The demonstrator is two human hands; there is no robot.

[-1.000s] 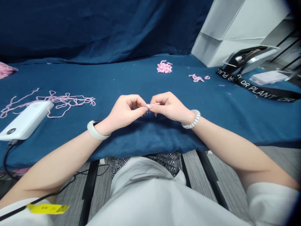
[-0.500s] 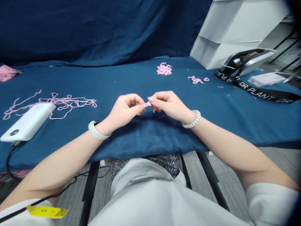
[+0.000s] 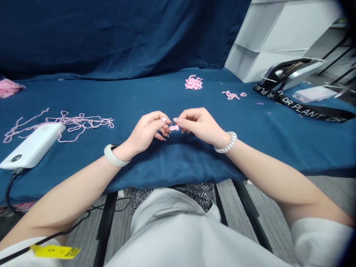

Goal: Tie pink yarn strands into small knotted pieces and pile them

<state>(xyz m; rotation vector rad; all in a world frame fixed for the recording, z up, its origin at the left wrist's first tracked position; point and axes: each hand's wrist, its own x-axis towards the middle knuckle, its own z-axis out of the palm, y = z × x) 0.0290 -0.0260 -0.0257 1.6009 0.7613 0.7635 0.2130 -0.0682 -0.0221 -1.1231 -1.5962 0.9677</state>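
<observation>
- The left hand (image 3: 146,129) and right hand (image 3: 200,126) hover close together at the middle of the view, above a padded fold of blue cloth on the counter (image 3: 155,97).
- A small pink yarn piece (image 3: 174,127), looped or knotted, sits between the hands, just beside the right fingertips. It is too small to tell whether it is pinched.
- The left fingers (image 3: 165,129) curl loosely, apart from the right fingers (image 3: 182,120). The two sets nearly meet but do not touch.
- Further ahead lies a small heap of short pink yarn pieces (image 3: 194,82), with a few more pieces (image 3: 230,95) to its right: this much looks finished.
- A long tangled pink yarn strand (image 3: 80,120) lies in one length at the left, partly behind a white power bank (image 3: 32,146). This looks like the part left to work through.
- A bundle of pink yarn (image 3: 8,88) sits at the far left edge.
- To the right are a black "DR PLANT" lanyard (image 3: 308,108), a silver pouch (image 3: 292,74) and a white box (image 3: 278,40).
</observation>
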